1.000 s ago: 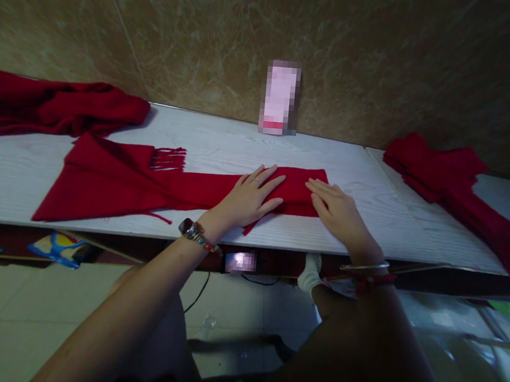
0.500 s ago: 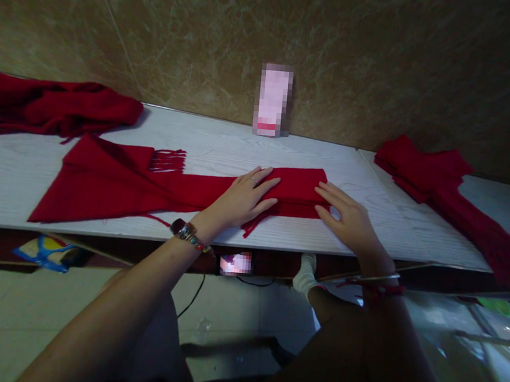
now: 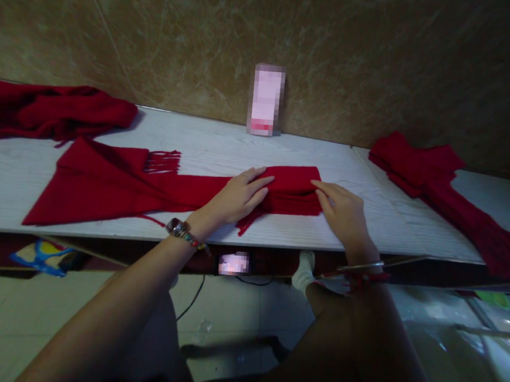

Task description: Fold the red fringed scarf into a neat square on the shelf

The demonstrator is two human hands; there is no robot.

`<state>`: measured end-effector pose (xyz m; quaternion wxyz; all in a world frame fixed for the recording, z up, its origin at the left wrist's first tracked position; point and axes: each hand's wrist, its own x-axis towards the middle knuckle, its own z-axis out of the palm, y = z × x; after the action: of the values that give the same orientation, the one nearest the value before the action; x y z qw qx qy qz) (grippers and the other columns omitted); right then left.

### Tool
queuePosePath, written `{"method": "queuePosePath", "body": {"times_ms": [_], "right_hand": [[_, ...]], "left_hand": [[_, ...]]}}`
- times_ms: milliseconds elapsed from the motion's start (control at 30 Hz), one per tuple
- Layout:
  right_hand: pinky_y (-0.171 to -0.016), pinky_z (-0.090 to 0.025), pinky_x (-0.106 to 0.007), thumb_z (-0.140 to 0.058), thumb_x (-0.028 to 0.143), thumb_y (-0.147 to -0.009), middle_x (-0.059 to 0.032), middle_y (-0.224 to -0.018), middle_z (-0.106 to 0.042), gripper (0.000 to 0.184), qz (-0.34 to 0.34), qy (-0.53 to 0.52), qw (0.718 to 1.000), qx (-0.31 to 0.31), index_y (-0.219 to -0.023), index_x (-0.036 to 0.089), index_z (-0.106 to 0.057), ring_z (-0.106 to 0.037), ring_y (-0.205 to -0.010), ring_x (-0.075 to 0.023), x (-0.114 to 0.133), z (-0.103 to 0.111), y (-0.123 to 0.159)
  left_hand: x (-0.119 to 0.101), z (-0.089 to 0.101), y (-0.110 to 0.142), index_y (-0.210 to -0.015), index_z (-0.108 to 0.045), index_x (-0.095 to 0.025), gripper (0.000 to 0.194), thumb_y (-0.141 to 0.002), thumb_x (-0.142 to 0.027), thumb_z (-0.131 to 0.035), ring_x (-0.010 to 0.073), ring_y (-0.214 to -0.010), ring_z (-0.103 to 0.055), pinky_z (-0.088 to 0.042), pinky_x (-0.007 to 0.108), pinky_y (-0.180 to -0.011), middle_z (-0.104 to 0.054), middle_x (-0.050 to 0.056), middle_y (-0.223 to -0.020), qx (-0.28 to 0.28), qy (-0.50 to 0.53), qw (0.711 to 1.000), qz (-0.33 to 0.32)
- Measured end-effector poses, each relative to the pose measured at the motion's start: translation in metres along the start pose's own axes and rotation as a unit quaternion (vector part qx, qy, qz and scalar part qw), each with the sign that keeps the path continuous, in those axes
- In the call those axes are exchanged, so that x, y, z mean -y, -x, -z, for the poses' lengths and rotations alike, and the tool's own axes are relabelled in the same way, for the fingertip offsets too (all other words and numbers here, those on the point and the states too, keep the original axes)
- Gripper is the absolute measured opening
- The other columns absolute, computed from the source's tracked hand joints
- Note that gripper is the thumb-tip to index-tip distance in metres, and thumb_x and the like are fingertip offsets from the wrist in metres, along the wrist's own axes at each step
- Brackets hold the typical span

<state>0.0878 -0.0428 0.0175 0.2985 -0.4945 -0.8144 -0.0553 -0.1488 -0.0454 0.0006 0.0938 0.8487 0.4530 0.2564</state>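
The left hand [image 3: 242, 197] lies spread on the red scarf [image 3: 184, 190], while the right hand [image 3: 339, 212], fingers slightly bent, touches its folded end.

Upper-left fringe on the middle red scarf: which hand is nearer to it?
Left. The left hand rests on the scarf, to the right of the fringe; the right hand is farther right, fingertips at the scarf's folded end.

The pink item [image 3: 266, 97] is blurred by pixelation.
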Motion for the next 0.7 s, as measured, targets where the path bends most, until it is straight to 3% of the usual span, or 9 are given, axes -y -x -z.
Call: {"method": "queuePosePath", "body": {"times_ms": [167,300,467,600,700], "right_hand": [[-0.086,-0.052,-0.041,-0.045,0.019,-0.085,-0.0038,-0.102,-0.073,0.03,-0.047,-0.024,0.998,-0.019,-0.103,0.021,-0.07,-0.067,-0.093,-0.0224,0.0,0.0,-0.007],[-0.088,-0.052,-0.041,-0.049,0.016,-0.082,-0.0026,-0.1,-0.073,0.028,-0.008,-0.051,0.998,0.034,-0.097,0.024,-0.071,-0.067,-0.094,-0.021,-0.009,0.005,-0.006],[-0.093,-0.049,-0.042,-0.053,0.018,-0.079,-0.0041,-0.107,-0.071,0.026,0.033,-0.067,0.993,0.087,-0.096,0.023,-0.072,-0.065,-0.101,-0.0206,-0.021,0.015,0.002],[-0.092,-0.049,-0.042,-0.051,0.021,-0.081,-0.0062,-0.106,-0.071,0.023,0.027,-0.057,0.997,0.046,-0.091,0.021,-0.072,-0.065,-0.101,-0.0219,-0.011,0.015,0.001],[-0.098,-0.045,-0.043,-0.047,0.02,-0.084,-0.0074,-0.113,-0.068,0.03,0.011,-0.044,0.999,0.003,-0.103,0.019,-0.069,-0.061,-0.109,-0.022,0.005,0.006,-0.005]], "left_hand": [[0.0,-0.001,-0.002,-0.131,-0.049,-0.009,0.048,-0.095,-0.032,-0.025,0.023,-0.131,-0.038,-0.031,0.041,-0.108,-0.042,0.017,-0.141,-0.005,0.001,1.0,0.002],[0.001,-0.002,-0.001,-0.133,-0.047,-0.012,0.048,-0.095,-0.034,-0.026,0.0234,-0.131,-0.037,-0.032,0.041,-0.108,-0.04,0.015,-0.143,-0.001,-0.015,1.0,-0.006],[0.002,0.001,0.003,-0.14,-0.036,-0.017,0.053,-0.094,-0.042,-0.035,0.0294,-0.137,-0.026,-0.028,0.048,-0.108,-0.026,0.015,-0.15,0.049,-0.05,0.998,-0.01],[0.002,0.001,0.005,-0.144,-0.028,-0.021,0.059,-0.092,-0.046,-0.04,0.0316,-0.139,-0.02,-0.026,0.051,-0.108,-0.018,0.013,-0.154,0.078,-0.063,0.995,0.0],[0.0,-0.002,0.004,-0.144,-0.027,-0.021,0.057,-0.093,-0.042,-0.04,0.0309,-0.139,-0.02,-0.026,0.05,-0.108,-0.018,0.013,-0.154,0.079,-0.081,0.994,0.005]]}}
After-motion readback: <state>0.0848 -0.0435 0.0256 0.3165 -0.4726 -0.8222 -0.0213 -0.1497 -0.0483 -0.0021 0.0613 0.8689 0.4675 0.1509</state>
